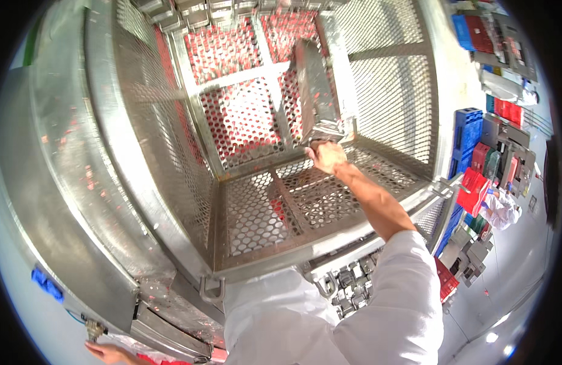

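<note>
My right hand (328,157) reaches into a large metal cage with perforated walls (384,91). Its fingers are closed at the lower end of a long, flat, grey metal piece (314,88) with a rounded top; the exact grip is partly hidden. That piece stands upright against the perforated far wall, where red shows through the holes (238,121). At the lower left, my left hand (107,353) lies with its fingers stretched out and nothing visible in it. Just above it is a small metal valve fitting (94,330).
A broad curved steel housing (56,152) with red scraps runs along the left, with a blue object (47,285) on its outer side. Metal loops (212,291) hang from the cage's front edge. At right are blue pallets (468,131), red crates (474,191) and a person in white (502,208).
</note>
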Available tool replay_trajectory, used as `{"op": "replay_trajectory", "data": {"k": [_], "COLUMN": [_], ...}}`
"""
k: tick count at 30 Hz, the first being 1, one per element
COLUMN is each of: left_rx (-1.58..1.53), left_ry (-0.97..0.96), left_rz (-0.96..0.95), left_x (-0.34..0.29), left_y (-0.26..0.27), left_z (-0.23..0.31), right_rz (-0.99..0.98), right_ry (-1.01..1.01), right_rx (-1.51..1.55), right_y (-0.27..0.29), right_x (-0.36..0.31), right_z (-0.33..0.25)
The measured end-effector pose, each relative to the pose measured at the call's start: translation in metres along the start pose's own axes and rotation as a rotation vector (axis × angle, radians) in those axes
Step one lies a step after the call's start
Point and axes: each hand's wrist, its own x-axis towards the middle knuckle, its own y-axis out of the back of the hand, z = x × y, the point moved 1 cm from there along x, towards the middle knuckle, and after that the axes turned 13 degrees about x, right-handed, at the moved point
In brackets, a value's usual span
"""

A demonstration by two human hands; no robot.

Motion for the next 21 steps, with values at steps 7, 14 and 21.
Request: {"op": "replay_trajectory", "data": {"k": [7, 14, 21], "left_rx": [0.118, -0.614, -1.724], "left_ry": [-0.275, -0.219, -0.121], "left_rz": [0.198, -0.039, -1.161], "left_x": [0.027, 0.020, -0.062], "left_y": [-0.032, 0.049, 0.264], "left_z": [0.127, 0.106, 0.093], "right_rz": [0.754, 0.779, 0.548], "right_ry": [0.752, 1.308, 2.064], "right_rx": [-0.338, -0.304, -0.854], "right_y": [0.252, 0.289, 0.123], "right_x": [-0.227, -0.534, -0.728], "right_z": [-0.145, -0.380, -0.539]}}
